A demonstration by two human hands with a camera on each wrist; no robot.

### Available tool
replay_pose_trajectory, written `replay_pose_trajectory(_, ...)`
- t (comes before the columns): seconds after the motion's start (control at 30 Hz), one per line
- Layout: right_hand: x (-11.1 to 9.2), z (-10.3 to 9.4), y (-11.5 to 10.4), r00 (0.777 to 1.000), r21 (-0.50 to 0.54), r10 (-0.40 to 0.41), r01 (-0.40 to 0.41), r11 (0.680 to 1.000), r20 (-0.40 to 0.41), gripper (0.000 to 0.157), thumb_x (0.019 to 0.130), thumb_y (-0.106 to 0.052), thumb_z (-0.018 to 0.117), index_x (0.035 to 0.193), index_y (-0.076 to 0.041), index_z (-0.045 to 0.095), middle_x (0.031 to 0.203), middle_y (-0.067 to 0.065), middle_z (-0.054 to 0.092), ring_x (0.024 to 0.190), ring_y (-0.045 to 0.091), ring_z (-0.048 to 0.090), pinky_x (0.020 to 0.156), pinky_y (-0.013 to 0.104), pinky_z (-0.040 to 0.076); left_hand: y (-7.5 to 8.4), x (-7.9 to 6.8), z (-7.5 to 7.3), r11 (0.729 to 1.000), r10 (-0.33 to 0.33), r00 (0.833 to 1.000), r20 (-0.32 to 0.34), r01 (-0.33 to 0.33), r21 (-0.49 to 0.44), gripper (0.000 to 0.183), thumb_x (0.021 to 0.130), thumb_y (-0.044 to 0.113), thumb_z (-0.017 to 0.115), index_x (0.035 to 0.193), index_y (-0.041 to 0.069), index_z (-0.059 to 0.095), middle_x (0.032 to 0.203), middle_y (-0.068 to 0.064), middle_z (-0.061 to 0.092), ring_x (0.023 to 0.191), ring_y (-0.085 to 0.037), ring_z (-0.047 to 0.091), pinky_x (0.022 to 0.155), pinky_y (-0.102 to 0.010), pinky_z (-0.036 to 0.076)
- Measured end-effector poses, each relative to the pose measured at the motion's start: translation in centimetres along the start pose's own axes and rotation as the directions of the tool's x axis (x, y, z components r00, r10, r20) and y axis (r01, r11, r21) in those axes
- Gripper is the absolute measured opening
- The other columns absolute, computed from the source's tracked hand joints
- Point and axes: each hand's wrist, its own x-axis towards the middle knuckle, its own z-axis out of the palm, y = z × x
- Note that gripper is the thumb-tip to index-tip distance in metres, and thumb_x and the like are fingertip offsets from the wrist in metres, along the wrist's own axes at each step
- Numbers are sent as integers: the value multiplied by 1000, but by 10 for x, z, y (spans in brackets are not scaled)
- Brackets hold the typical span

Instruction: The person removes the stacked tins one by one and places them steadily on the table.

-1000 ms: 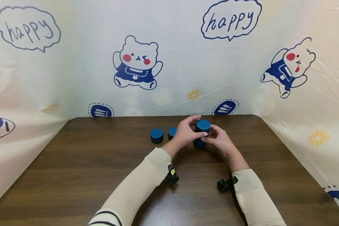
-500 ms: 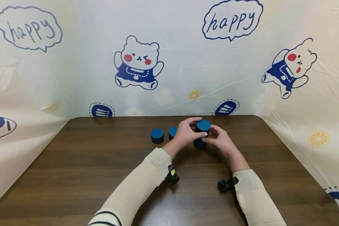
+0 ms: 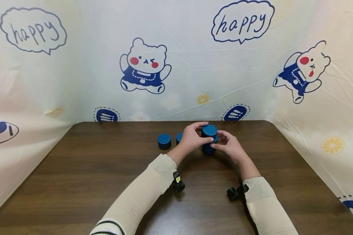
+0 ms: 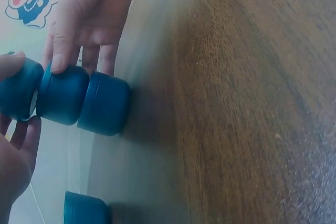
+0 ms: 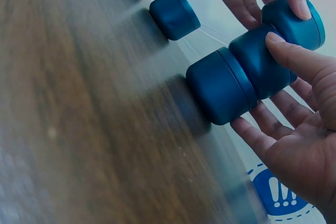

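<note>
Upper canister (image 3: 209, 130), round, blue, satin-finished: topped a column of three, set off-centre to the left above the one beneath; whether the two touched could not be told.

Left hand (image 3: 191, 138): pinched the upper canister, thumb on its near side, other fingers toward its far side.

Middle canister (image 5: 257, 59), same blue, same round form: stood between the other two, end to end with the lowest.

Right hand (image 3: 230, 147): gripped the middle canister, thumb across its near side, remaining fingers reaching behind and partly hidden.

Lower canister (image 3: 208, 151), matching, seamed near its top: stood upright on the dark brown wood-grain surface (image 3: 76, 182).

Outer canister (image 3: 164, 142), blue, round: stood upright near the surface's far edge, left of the column.

Inner canister (image 3: 179, 137), matching: stood between outer canister and column, partly covered by the left hand in the head view.

Cream long sleeves (image 3: 147, 186), two: clothed both arms.

Backdrop (image 3: 188, 65), pale cloth: hung behind, printed with bears, orange slices and "happy" speech bubbles.
</note>
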Motion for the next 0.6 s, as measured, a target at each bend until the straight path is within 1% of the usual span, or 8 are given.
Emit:
replay_pose_trajectory(0.17, -1, 0, -1, 1000, 1, 1, -1, 1000, -2, 62, 88, -13, 74, 142, -4, 44, 138, 20, 51, 124, 36, 48, 101, 48, 45, -1, -1, -2, 1000, 5, 1000, 1, -5, -22, 60, 78, 21, 84, 133, 18, 60, 126, -6, 60, 113, -26, 60, 91, -40, 53)
replay_pose_trajectory(0.37, -1, 1, -2, 1000, 0, 9, -9, 1000, -4, 62, 87, -14, 75, 141, -6, 45, 138, 18, 51, 123, 35, 49, 101, 49, 45, -1, -2, -5, 999, 3, 1000, 0, -3, -34, 60, 78, 21, 84, 133, 19, 61, 125, -5, 61, 112, -23, 60, 91, -38, 53)
replay_pose_trajectory(0.6, -1, 2, -2, 1000, -2, -1, 1, 1000, -3, 62, 89, -10, 72, 143, -5, 43, 139, 20, 49, 123, 35, 48, 100, 46, 46, 1, -4, -8, 999, 15, 1000, 2, -15, -28, 60, 78, 20, 84, 133, 17, 61, 125, -6, 61, 111, -22, 61, 92, -36, 52)
